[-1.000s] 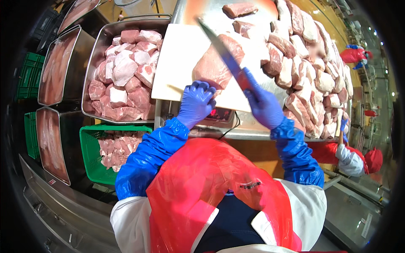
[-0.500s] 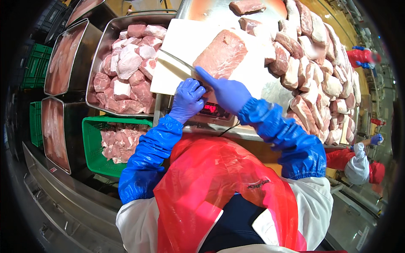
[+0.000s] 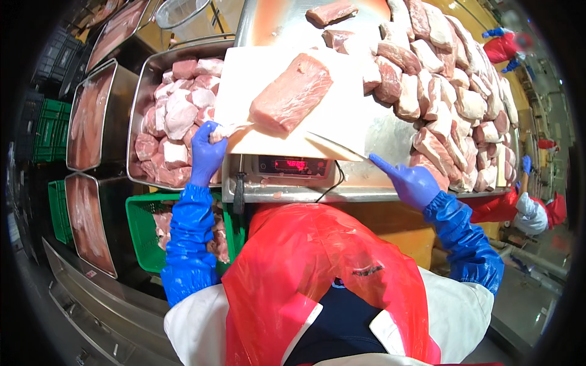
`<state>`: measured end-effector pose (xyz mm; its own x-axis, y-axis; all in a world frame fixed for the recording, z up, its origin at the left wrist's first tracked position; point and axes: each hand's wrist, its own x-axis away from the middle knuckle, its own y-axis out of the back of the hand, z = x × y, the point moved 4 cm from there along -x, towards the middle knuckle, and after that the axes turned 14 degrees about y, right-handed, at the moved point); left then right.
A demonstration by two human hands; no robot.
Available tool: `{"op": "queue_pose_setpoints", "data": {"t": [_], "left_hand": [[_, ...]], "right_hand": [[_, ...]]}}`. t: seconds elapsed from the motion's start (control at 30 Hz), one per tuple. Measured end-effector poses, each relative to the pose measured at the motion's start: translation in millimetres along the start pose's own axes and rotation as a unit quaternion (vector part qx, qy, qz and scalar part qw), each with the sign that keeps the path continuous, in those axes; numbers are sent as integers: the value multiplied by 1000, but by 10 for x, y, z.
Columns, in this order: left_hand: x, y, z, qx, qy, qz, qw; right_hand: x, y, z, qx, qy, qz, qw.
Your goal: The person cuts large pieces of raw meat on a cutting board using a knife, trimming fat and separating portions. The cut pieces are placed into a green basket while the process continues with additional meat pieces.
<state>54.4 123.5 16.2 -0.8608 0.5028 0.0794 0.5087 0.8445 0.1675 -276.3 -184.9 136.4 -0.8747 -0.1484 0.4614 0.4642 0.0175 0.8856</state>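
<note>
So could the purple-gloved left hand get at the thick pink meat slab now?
Probably yes: the slab lies nearby on the white board, nothing blocking, though the left hand grips a thin pale strip.

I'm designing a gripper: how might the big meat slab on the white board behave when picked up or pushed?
The meat slab looks thick and blocky, so it would probably sag only slightly. Its moist-looking surface suggests a slippery grip. Lying broad side down on the white board, it seems unlikely to roll.

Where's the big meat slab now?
Head view, upper centre: the meat slab lies on the white cutting board, right of the chunk-filled steel tub.
</note>
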Motion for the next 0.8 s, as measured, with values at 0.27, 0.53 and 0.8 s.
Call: {"op": "queue_pose_setpoints", "data": {"t": [0.27, 0.53, 0.8], "left_hand": [[359, -523, -299, -129, -183, 65, 972], [-294, 198, 298, 17, -9, -25, 999], [538, 1804, 441, -264, 93, -217, 935]], "right_hand": [[-1624, 675, 1119, -285, 59, -268, 918], [-1512, 163, 1085, -182, -38, -145, 972], [-149, 171, 565, -266, -1, -207, 941]]}}
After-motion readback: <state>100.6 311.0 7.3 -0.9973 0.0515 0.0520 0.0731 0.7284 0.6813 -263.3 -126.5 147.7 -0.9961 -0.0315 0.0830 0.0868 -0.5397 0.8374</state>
